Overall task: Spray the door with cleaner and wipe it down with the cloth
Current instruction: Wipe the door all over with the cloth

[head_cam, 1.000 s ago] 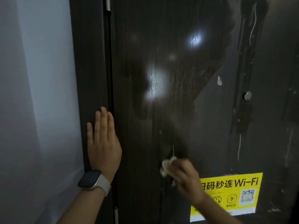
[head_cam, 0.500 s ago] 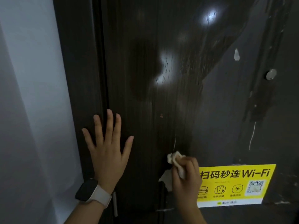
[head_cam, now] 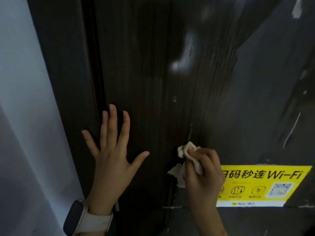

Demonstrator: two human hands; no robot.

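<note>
We wipe the dark door [head_cam: 153,82] just left of the yellow Wi-Fi sticker [head_cam: 265,183].
Our right hand [head_cam: 202,174] pinches the bunched cloth [head_cam: 185,150], probably soft, light, best kept wadded; our left hand [head_cam: 110,150], left of the sticker, lies spread flat on the door.

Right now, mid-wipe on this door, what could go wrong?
The cloth in the right hand works right beside the yellow Wi-Fi sticker; a damp pass could lift its edge. The left hand presses flat beside the hinge-side gap, so its fingers could get pinched if the door moves.
</note>
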